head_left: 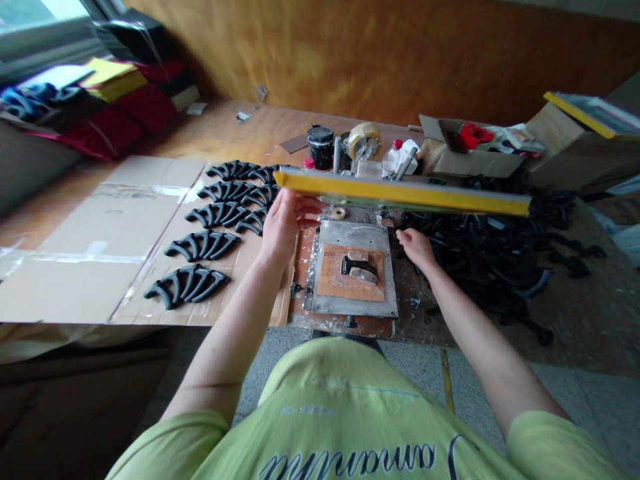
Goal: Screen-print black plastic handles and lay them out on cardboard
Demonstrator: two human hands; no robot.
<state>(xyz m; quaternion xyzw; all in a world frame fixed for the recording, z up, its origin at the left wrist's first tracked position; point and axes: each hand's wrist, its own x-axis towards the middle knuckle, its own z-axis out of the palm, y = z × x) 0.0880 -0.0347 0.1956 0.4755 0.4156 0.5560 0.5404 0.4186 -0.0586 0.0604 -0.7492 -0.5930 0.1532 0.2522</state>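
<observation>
A yellow-edged flat frame (405, 192) is raised, seen nearly edge-on, above the far end of a grey metal plate (353, 231). My left hand (287, 220) grips the frame's left end, with some fingers stretched under it. My right hand (415, 247) is closed just right of the plate, beside a heap of black parts (480, 253); anything between its fingertips is too small to make out. On the plate lies an orange-brown board (330, 283) bearing a black curved part (367, 270) between light blocks.
Rows of black ribbed parts (187, 287) lie on cardboard (120, 220) at left. Behind the frame stand a black tub (321, 147), a tape roll (364, 141) and bottles. An open carton (480, 163) is at the back right; red bundles (117, 123) are at the far left.
</observation>
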